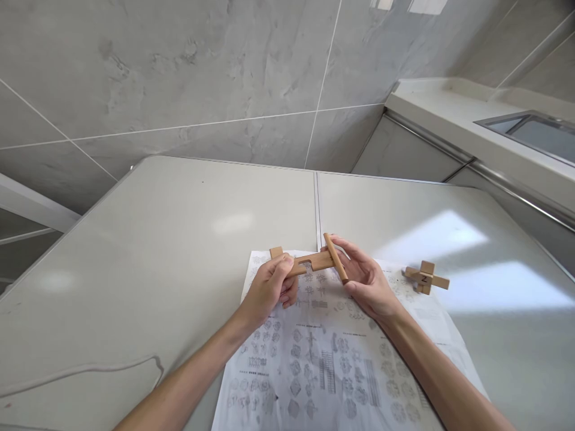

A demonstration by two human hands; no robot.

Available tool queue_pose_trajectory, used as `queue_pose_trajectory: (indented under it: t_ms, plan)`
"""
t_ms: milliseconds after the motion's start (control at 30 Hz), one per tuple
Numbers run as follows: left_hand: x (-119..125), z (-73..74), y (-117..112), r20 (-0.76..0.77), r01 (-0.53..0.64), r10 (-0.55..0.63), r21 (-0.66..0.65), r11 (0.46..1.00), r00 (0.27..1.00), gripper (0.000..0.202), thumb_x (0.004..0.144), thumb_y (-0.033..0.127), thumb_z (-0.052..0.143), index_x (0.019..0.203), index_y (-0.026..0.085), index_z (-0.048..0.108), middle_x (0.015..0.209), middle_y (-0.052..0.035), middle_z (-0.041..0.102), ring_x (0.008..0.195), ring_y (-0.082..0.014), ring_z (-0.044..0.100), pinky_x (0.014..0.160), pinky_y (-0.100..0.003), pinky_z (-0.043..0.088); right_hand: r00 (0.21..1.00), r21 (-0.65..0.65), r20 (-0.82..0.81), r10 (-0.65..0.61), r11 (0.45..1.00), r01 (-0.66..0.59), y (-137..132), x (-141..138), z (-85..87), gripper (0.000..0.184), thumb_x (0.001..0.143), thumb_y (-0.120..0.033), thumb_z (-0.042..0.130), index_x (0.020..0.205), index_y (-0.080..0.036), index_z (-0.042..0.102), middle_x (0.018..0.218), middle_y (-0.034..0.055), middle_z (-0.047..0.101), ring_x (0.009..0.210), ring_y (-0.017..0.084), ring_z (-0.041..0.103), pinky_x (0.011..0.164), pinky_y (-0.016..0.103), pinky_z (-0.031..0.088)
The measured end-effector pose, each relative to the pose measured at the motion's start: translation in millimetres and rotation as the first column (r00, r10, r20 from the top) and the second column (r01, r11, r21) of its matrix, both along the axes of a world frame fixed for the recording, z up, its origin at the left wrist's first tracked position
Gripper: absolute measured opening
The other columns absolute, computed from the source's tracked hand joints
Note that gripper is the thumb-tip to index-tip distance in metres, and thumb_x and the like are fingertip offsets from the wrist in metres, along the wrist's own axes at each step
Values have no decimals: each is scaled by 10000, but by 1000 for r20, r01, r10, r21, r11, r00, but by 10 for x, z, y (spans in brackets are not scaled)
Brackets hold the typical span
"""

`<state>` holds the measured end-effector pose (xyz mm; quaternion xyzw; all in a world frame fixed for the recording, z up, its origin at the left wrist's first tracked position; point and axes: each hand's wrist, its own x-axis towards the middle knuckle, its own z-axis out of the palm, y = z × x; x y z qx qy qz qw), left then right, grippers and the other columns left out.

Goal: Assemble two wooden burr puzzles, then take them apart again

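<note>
My left hand (269, 286) is closed around one end of a notched wooden puzzle piece (320, 261), its thumb on top. A squared cut-out shows in the piece's middle. Another wooden block end (275, 252) pokes out above my left fingers; how it joins the rest is hidden by the hand. Across the far end of the notched piece lies a slim wooden stick (336, 258), tilted. My right hand (371, 282) grips this stick, thumb at its lower end and fingers near its top. Whether the two pieces interlock I cannot tell.
Beneath my hands a printed instruction sheet (278, 395) covers part of the white table (179, 239). An assembled wooden cross puzzle (426, 279) marked 2 rests to the right. A pale cord (90, 367) lies at the left. Behind are a tiled wall and a counter (449, 108) with a sink.
</note>
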<state>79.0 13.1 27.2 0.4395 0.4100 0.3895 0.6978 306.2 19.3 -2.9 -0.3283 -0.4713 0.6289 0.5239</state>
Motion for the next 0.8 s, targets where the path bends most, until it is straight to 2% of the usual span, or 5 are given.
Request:
queue_pose_trajectory:
  t_ms: [367,567,800]
  plan:
    - [-14,3,27,85,72,-68,-50,996,994,445,1043,469,507,705,243,325,558,101,268,437,-72,254,432,-208,314,998,-21,-37,59,998,-60,11,17,-29,763,703,-506,993,1401,-368,719,1682,47,480,1518,380,464,1260,572,370]
    - [-11,-7,34,101,73,-70,-24,997,992,442,1057,477,495,718,237,345,567,102,284,446,-72,259,441,-208,321,990,-36,-81,120,992,-123,14,33,-45,787,726,-494,983,1443,-362,687,1673,59,495,1529,386,460,1265,580,362]
    - [8,18,19,27,29,-30,14,999,999,451,1055,499,488,720,237,337,583,92,315,458,-78,306,459,-221,351,992,-45,-52,118,992,-120,23,35,-32,790,716,-489,989,1436,-364,687,1686,63,477,1491,386,502,1247,584,387]
